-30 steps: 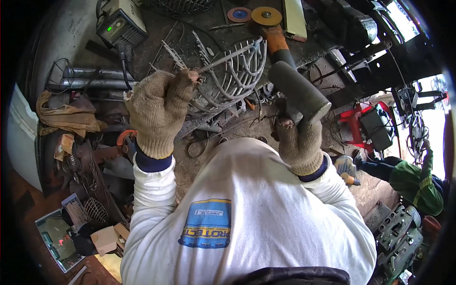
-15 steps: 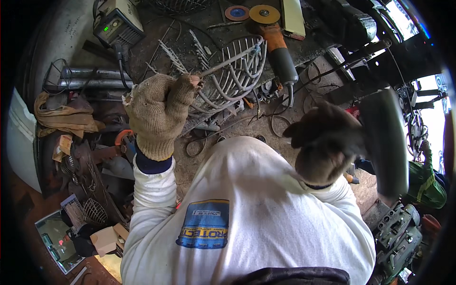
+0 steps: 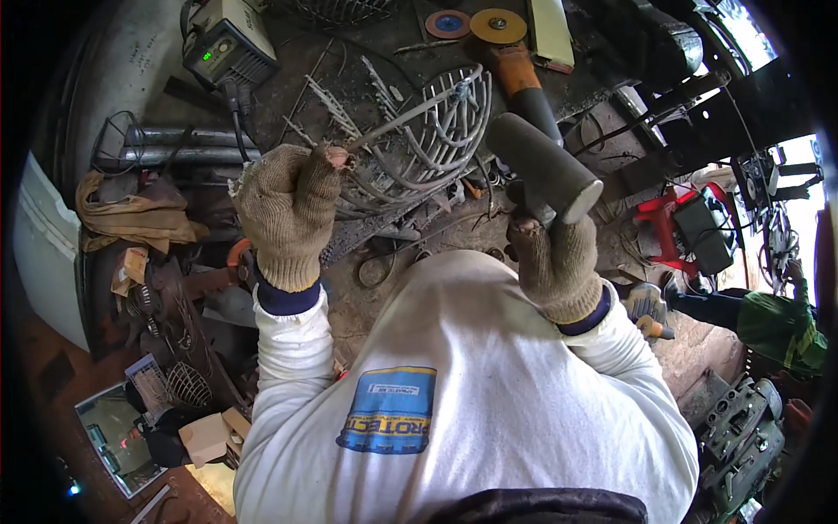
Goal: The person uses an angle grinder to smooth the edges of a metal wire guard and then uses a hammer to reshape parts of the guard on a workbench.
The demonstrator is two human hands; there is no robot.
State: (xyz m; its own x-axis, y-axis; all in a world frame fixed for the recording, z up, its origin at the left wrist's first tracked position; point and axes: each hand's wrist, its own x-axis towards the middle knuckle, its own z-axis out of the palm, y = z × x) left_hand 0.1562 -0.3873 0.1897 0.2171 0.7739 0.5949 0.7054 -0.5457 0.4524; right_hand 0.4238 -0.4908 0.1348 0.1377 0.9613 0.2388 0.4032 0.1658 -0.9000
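Observation:
My left hand point(image 3: 286, 205), in a worn tan knit glove with a bare thumb tip, is closed round the near end of a thin metal rod point(image 3: 397, 120). The rod reaches up and right to the far rim of a curved metal bar basket point(image 3: 449, 144); I cannot tell whether it is joined there. My right hand point(image 3: 559, 262), gloved alike, grips a mallet with a thick dark cylindrical head point(image 3: 541, 166). The head stands above the fist, right of the basket, and covers part of an angle grinder point(image 3: 515, 74). Most of the mallet's handle is hidden.
A welding machine point(image 3: 229, 44) with a lit display stands at the back left. Metal pipes point(image 3: 179, 147) and a brown cloth point(image 3: 131, 214) lie at left. A red stool point(image 3: 663, 236) is at right, near a person in green point(image 3: 781, 327). Grey machinery point(image 3: 742, 428) stands lower right.
My right hand has swung the mallet inward from the far right toward the basket. My left hand keeps its hold on the rod. The whole view has shifted slightly.

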